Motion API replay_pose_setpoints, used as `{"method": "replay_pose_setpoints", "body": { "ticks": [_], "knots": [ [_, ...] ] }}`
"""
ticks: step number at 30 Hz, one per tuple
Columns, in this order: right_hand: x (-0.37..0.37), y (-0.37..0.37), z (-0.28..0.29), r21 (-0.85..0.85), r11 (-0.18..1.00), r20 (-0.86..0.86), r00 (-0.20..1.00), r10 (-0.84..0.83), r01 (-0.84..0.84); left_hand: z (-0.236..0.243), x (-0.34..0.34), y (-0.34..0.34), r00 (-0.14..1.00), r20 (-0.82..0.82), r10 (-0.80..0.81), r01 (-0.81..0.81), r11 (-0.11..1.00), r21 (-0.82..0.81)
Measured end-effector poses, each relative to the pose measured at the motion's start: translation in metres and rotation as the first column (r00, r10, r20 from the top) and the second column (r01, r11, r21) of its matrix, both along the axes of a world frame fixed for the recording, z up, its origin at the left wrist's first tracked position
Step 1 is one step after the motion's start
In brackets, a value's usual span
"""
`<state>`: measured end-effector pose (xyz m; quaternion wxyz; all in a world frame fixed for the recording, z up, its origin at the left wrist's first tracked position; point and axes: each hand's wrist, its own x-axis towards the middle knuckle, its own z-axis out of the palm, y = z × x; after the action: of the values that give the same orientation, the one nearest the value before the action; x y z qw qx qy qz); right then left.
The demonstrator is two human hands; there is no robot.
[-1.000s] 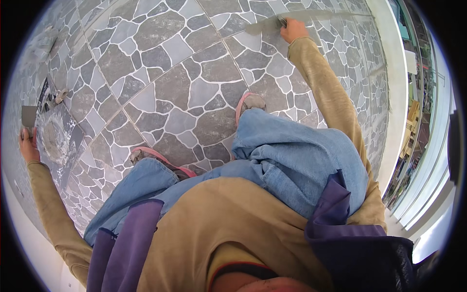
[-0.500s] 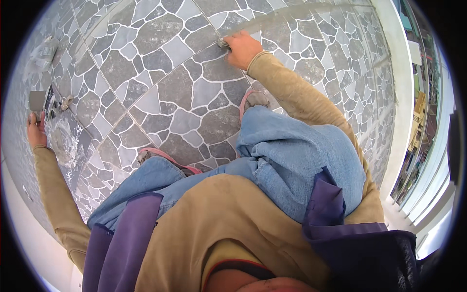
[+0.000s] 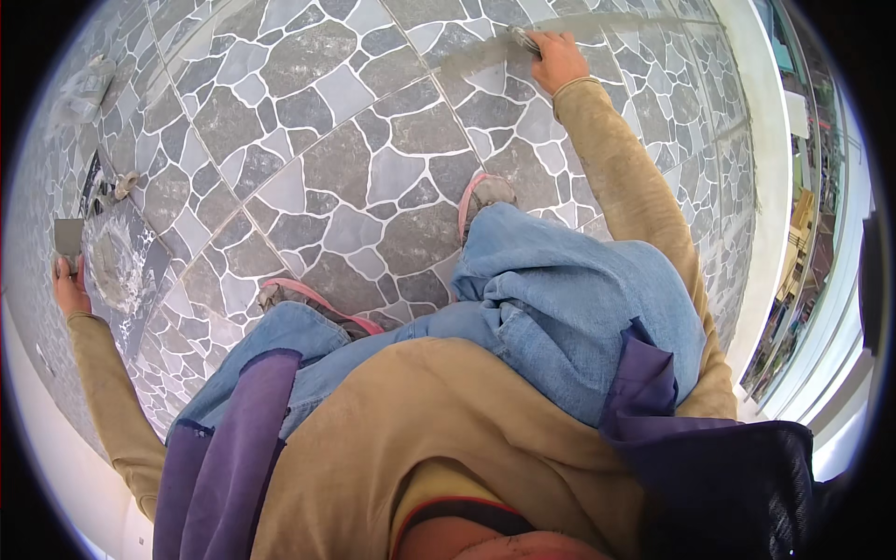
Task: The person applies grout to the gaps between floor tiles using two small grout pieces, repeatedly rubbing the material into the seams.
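Observation:
My left hand (image 3: 72,288), at the far left, grips a putty knife (image 3: 67,237) by its lower end; the wide grey blade points away from me. Beside it lies a dark board (image 3: 149,271) smeared with white paste or powder. Stretched out far ahead and right of centre, my right hand (image 3: 563,62) is closed around a small grey tool (image 3: 524,40), most of it hidden by the fingers. That tool is at the stone-patterned tile floor (image 3: 322,168), beside a smeared grey band (image 3: 471,58) along a joint.
A small pale lump (image 3: 126,185) rests at the board's far end. Further off at left is a clear plastic bag (image 3: 89,86). My shoes (image 3: 485,193) stand on the tiles in front of me. A white raised edge (image 3: 770,187) runs along the right, with stacked goods past it.
My right hand has moved right and farther away with the small grey tool. The left hand and putty knife have shifted slightly nearer to me.

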<state>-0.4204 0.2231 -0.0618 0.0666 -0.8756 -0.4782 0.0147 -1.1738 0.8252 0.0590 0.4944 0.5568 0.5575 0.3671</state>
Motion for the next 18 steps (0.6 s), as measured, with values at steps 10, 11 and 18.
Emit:
{"method": "replay_pose_setpoints", "body": {
  "ticks": [10, 11, 18],
  "knots": [
    [-0.061, -0.019, -0.017, -0.099, 0.992, -0.082, 0.994, 0.068, -0.076, -0.015, -0.006, 0.0, 1.0, 0.006, -0.004, 0.004, 1.0, -0.007],
    [-0.054, -0.019, -0.011, -0.076, 0.996, -0.109, 0.994, 0.03, -0.039, -0.014, -0.007, 0.001, 1.0, -0.009, -0.009, 0.009, 1.0, 0.001],
    [0.03, -0.01, -0.017, -0.088, 0.981, -0.03, 0.984, -0.176, 0.173, -0.013, 0.006, 0.007, 0.998, -0.009, -0.062, 0.062, 0.998, 0.008]
  ]
}}
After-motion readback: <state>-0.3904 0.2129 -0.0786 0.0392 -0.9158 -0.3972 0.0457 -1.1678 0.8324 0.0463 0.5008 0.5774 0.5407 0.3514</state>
